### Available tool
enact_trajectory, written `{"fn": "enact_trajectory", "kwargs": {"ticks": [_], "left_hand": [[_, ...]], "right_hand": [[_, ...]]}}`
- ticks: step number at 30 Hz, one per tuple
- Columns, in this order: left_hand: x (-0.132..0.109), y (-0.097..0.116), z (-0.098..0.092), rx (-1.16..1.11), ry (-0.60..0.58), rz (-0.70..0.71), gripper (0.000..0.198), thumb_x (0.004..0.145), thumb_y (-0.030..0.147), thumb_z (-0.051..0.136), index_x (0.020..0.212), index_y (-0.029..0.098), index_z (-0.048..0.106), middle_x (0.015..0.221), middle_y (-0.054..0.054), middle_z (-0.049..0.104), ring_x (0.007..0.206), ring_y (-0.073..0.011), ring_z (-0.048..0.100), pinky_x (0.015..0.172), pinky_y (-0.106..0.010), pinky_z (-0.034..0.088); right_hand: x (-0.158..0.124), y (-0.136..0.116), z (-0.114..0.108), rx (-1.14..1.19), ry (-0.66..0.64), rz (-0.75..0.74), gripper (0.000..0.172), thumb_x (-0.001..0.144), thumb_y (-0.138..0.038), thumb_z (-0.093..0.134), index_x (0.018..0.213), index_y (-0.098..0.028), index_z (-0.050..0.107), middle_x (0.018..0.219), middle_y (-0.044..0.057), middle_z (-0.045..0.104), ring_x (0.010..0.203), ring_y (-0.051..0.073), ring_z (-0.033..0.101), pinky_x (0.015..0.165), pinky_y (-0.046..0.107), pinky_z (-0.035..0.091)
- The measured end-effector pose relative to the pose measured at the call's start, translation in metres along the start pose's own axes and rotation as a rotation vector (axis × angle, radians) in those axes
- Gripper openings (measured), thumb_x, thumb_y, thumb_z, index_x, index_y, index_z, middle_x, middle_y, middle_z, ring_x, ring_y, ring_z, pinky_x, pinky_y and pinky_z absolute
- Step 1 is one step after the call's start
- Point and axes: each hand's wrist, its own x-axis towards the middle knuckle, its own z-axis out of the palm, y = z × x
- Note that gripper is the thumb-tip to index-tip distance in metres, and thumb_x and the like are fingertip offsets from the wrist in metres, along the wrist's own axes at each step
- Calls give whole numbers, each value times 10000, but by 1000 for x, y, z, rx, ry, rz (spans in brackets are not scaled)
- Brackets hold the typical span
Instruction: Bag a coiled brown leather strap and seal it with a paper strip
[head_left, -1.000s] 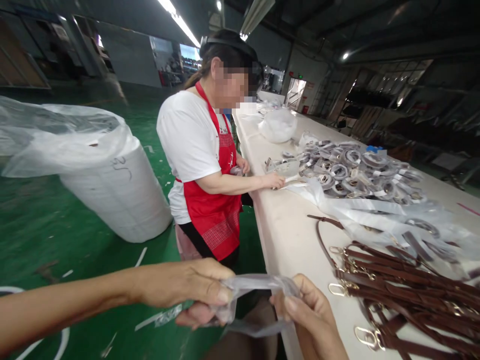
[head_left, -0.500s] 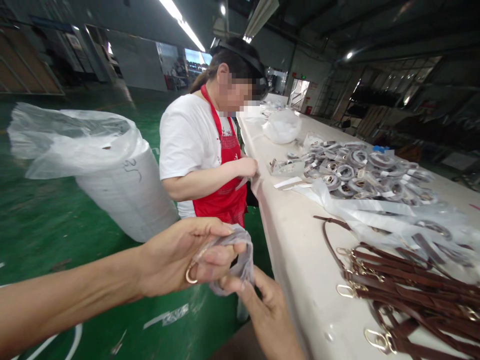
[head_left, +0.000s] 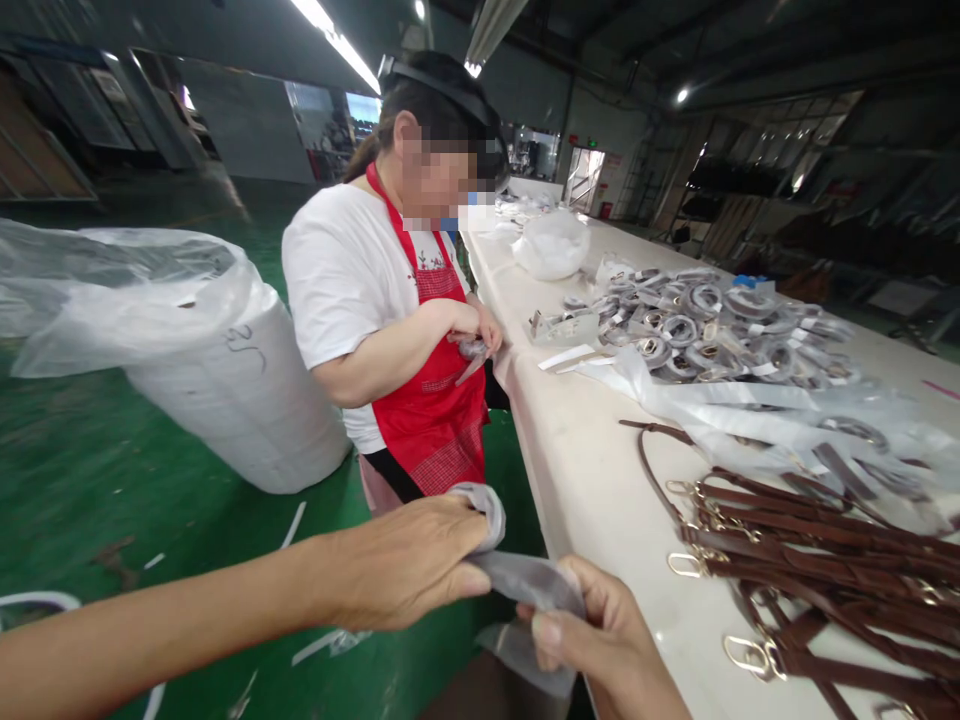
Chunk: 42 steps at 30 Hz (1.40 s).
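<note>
- Head view: holds a grey, film-covered strip (head_left: 521, 578) in the air between both hands, low in the centre, by the edge of the surface (head_left: 574, 490).
- With the left hand (head_left: 405, 562): grip closed on the strip between thumb and fingers, a rounded curl of it around the fingertips.
- With the right hand (head_left: 611, 635): grip closed on another part of the same strip, pinched by the thumb; a grey tail of film below.
- On the surface, near and to the right: a tangle of brown straps (head_left: 832, 565) with gold-coloured clasps (head_left: 745, 655).
- Just beyond: crumpled plastic sheeting (head_left: 697, 410), then a heap of coiled, wrapped straps (head_left: 697, 335).
- Farther along: a puffy white bag (head_left: 553, 245).
- Beside the surface: a person (head_left: 337, 270) in white shirt and red apron (head_left: 431, 420), fingers around a small wrapped thing (head_left: 471, 352), details too small to make out.
- On the green floor (head_left: 375, 680), far left: a bulky white bundle (head_left: 232, 400).
</note>
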Motion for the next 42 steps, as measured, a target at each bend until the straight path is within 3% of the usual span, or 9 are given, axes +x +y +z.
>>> {"fn": "enact_trajectory", "kwargs": {"ticks": [3,7,11,16,22,26,30,35,42], "left_hand": [[-9,10,-15,-74,-223,-78,279,967,380,440,875,166,593,823,-90,621,690,-234,555,646,-314,401],[-17,23,-25,-749,-414,-335,459,975,532,363,802,168,584,516,29,416,418,-132,373,431,-237,283],[-16,28,-7,-1262,-179,-489,479,859,585,504,678,152,604,352,62,338,290,-103,272,365,-223,254],[-2,30,-4,-1647,-99,-611,443,748,479,617,461,166,491,340,59,292,294,-78,315,398,-196,343],[5,34,-43,-2000,157,-433,342,896,261,553,624,84,660,480,54,393,379,-67,407,877,-314,573],[12,37,-49,-1809,557,-344,264,961,180,491,996,63,725,682,-15,592,665,-149,648,952,-369,560],[22,24,-18,-1039,852,-133,274,1008,282,466,1060,139,695,985,-87,714,1006,-242,660,997,-372,507],[21,1,21,6,355,143,426,1065,368,287,978,136,634,976,-134,688,908,-251,609,875,-381,475],[1,11,-1,136,-126,120,510,1029,533,246,830,179,553,718,-85,604,589,-219,492,537,-340,322]], "right_hand": [[5,2,-8,-75,30,13,392,759,-482,770,690,-191,516,585,-53,478,547,99,393,535,235,280],[10,14,0,-367,144,-95,333,740,-315,767,1023,-204,633,903,-3,636,842,178,591,757,282,460],[15,29,28,-536,233,-242,633,741,-195,738,1329,-267,514,1293,48,596,1228,238,546,1064,353,413],[28,35,48,-462,368,-483,160,988,-289,472,1087,-255,592,995,20,643,924,177,617,830,286,471],[17,16,24,-283,12,-275,366,960,-527,551,898,-210,724,846,24,664,804,178,579,731,277,423],[6,16,14,-203,-56,-217,460,890,-616,608,815,-184,747,769,57,702,731,192,595,685,297,429],[-2,14,15,-148,-45,-165,443,841,-608,676,777,-172,724,727,70,707,685,183,602,645,288,428],[-10,8,10,67,16,-86,381,803,-530,756,746,-178,624,538,3,624,517,132,536,585,257,416],[-3,16,-7,68,64,5,407,750,-494,793,678,-170,557,505,-43,532,486,91,434,548,225,361]]}}
